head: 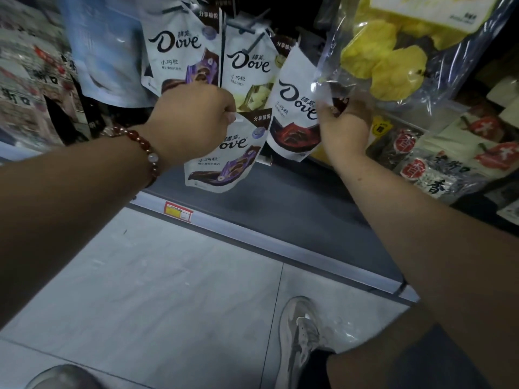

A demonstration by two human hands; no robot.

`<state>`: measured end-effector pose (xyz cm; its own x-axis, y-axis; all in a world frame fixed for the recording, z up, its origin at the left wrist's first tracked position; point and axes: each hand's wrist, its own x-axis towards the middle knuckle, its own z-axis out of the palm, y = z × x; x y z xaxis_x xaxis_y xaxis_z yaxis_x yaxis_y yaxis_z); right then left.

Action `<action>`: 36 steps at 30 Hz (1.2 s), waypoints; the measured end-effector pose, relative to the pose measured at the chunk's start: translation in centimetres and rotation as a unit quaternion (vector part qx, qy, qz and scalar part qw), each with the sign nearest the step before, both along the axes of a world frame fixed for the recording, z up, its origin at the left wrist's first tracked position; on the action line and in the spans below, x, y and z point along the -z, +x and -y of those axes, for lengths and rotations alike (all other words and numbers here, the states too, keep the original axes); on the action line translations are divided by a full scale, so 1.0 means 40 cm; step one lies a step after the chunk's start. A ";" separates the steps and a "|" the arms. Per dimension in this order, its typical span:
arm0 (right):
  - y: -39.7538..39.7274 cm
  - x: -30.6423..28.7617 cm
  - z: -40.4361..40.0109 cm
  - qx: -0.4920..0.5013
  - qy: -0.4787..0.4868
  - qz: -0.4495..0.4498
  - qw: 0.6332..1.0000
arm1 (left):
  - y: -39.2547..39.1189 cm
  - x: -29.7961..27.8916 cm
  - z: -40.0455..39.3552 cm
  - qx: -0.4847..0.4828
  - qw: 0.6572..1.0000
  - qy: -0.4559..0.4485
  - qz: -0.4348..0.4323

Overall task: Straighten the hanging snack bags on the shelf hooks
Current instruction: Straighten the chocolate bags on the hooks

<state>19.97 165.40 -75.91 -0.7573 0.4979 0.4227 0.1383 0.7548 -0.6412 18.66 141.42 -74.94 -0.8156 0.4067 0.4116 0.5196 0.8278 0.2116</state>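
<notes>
Shop aisle, grey tiled floor (174, 276) below a dark shelf base with a pale edge strip (280, 242) carrying a red-and-yellow price tag (179, 211); white Dove pouches hang in a row on metal hooks (254, 42): purple-trim Dove pouch (179, 49) at left, green-trim Dove pouch (247, 71) beside it, both upright; left hand (196, 119), beaded bracelet (140, 148) on the wrist, pinches the top corner of a loose purple Dove pouch (224, 161) hanging tilted below the row; right hand (344, 127) grips the edge of a red-trim Dove pouch (295, 116), tilted, possibly also the clear bag of yellow snacks (393, 57) overlapping it, blur hides which; "小巧粒" readable; dark packets (429, 167) at right; grey shoe (300, 332) on floor.
</notes>
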 end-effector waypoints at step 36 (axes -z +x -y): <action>0.011 -0.030 0.328 -0.301 0.056 0.089 0.948 | 0.035 0.007 0.171 -0.074 0.995 0.066 0.002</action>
